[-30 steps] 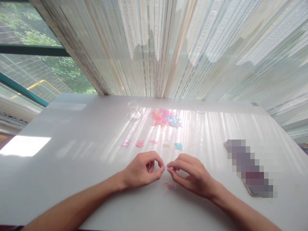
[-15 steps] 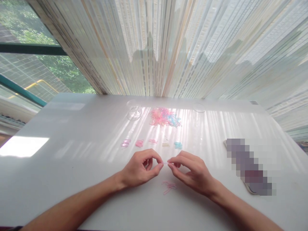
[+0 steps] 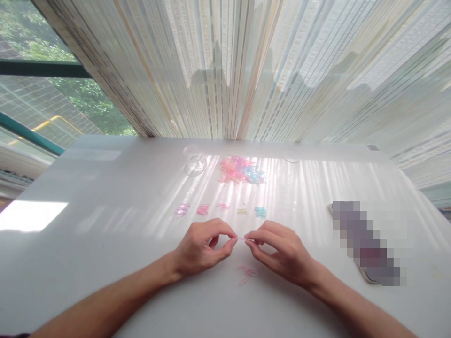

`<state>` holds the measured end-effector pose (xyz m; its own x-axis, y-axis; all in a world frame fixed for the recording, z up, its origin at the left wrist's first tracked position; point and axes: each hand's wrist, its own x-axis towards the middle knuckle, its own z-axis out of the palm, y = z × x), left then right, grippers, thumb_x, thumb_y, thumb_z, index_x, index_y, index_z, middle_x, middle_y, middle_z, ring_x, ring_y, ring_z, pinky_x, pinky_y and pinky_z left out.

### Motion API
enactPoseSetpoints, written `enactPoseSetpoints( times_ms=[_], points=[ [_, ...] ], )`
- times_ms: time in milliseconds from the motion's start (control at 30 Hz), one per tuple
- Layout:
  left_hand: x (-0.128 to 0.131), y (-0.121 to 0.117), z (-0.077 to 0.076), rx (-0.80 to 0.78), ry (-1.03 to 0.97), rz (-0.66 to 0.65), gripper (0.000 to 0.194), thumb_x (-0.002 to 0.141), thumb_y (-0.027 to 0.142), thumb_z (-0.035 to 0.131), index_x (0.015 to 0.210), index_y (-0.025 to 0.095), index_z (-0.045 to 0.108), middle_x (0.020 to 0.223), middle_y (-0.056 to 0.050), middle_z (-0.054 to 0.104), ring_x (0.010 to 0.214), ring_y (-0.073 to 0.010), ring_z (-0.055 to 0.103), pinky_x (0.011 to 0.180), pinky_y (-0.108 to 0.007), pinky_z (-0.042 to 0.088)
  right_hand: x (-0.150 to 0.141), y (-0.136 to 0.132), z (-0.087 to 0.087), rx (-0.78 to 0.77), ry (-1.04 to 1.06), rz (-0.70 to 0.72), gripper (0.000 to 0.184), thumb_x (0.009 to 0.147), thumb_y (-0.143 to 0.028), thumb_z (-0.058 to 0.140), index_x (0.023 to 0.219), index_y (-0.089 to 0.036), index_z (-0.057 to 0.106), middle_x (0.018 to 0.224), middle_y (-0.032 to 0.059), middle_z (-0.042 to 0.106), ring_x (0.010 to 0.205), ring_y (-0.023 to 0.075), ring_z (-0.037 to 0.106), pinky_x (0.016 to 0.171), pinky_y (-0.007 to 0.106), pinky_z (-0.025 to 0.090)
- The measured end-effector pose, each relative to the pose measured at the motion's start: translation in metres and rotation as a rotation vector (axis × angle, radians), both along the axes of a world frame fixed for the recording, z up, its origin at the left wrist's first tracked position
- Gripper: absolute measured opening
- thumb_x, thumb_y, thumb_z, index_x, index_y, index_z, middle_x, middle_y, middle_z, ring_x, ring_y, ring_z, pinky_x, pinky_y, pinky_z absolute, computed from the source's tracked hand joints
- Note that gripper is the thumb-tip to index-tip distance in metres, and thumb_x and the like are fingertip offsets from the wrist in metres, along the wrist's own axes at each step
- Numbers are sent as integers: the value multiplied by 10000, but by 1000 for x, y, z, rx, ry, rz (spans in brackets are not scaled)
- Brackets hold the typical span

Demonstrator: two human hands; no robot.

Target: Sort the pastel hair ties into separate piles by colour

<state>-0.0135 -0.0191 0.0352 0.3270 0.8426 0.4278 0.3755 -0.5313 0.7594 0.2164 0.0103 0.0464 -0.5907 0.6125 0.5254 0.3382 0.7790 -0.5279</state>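
Observation:
Between the pinched fingertips of my left hand (image 3: 207, 246) and my right hand (image 3: 278, 249) stretches a pale pink rubber band (image 3: 240, 238), thin and mostly covered by the fingers. Just below lies a small tangle of pink rubber bands (image 3: 248, 272) on the white table (image 3: 148, 300). Beyond my hands runs a row of small groups: purple bands (image 3: 182, 210), deep pink bands (image 3: 203, 209), light pink bands (image 3: 222, 206), yellowish bands (image 3: 242, 211) and blue bands (image 3: 260, 212). Farther back is a mixed heap of coloured bands (image 3: 239, 170).
A clear round container (image 3: 195, 164) stands left of the heap, and a clear round lid (image 3: 292, 156) lies to its right. A phone-like object (image 3: 366, 244), mostly pixelated, rests on the right. Striped curtains (image 3: 229, 70) hang behind the table.
My hands have drawn slightly apart, and a little more of the pale pink rubber band shows between them. The camera view has shifted a little.

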Motion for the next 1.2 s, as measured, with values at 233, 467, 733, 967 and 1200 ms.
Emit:
enactPoseSetpoints(
  times_ms=[233,467,733,967,1200],
  points=[
    [-1,2,-3,41,69,39,101,846,122,692,928,179,681,806,-1,708,521,-63,503,463,-186,414,0,0,-1,-4,-7,-1,88,946,-134,610,921,-176,684,677,-2,623,597,115,548,564,242,440],
    [-2,1,-5,71,60,18,150,839,130,725,974,187,695,813,-1,724,518,-65,510,463,-193,407,0,1,-2,-4,-21,1,90,940,-126,614,923,-171,689,682,0,630,602,115,550,571,242,439],
    [-2,2,-5,89,72,23,83,879,134,702,937,192,707,791,2,739,524,-70,536,471,-196,409,0,2,-3,14,-25,2,97,954,-141,601,925,-182,684,679,-4,629,598,116,544,568,243,433],
    [-3,6,0,256,154,71,99,870,107,706,925,189,694,783,20,749,506,-67,531,513,-207,451,2,2,-5,4,-24,-14,79,944,-133,614,928,-178,678,676,-6,617,596,114,542,579,241,439],
    [-29,21,16,441,214,67,120,880,96,713,953,185,680,786,6,742,679,-105,681,670,-211,550,3,2,-5,-52,-75,-5,99,966,-164,585,930,-183,675,687,-5,619,604,115,555,589,235,440]
  ],
)
